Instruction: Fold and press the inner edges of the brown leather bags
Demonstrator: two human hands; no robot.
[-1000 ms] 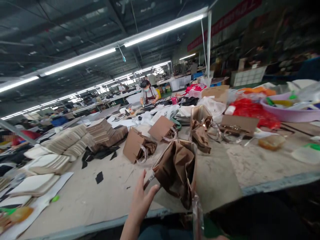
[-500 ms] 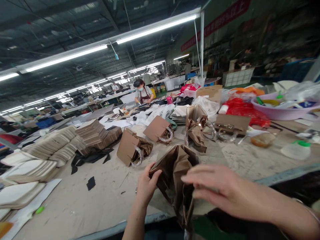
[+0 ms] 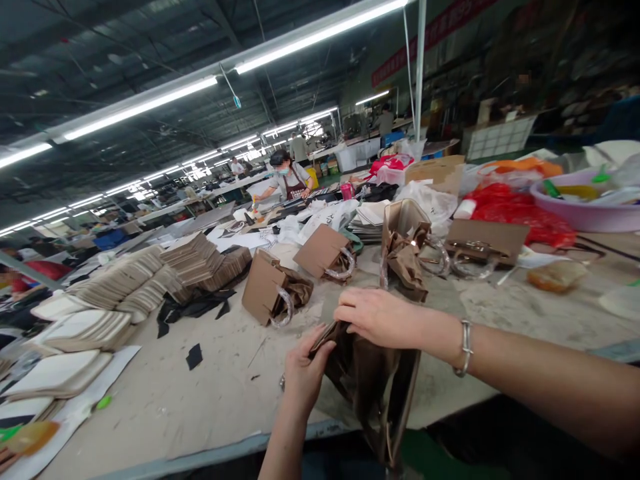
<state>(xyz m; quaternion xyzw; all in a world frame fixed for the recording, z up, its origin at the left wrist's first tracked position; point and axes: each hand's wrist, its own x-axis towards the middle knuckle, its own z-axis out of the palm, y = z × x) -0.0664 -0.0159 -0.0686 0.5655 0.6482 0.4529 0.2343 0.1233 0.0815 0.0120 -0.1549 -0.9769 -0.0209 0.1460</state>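
A brown handbag (image 3: 367, 377), its lining loose and its mouth upward, is at the table's front edge. My left hand (image 3: 306, 367) pinches the left end of its rim between thumb and fingers. Across the top reaches my right hand (image 3: 380, 319), its fingers bent down over the same rim close to the left hand; the fingertips are partly hidden. Beyond them lie other brown handbags with plastic-wrapped handles: one on its side (image 3: 265, 290), a second (image 3: 324, 253), an upright one with crumpled lining (image 3: 404, 257) and one at the right (image 3: 483, 240).
Stacks of pale padded panels (image 3: 75, 333) and brown panels (image 3: 200, 257) fill the left. Black scraps (image 3: 194, 357) lie nearer. At the right are a red plastic bag (image 3: 515, 213) and a lilac basin (image 3: 590, 207). A co-worker (image 3: 290, 180) works across the table.
My right hand has moved left and up, from beside the bag's opening onto its rim near my left hand. The left hand keeps its pinch. The view has shifted slightly.
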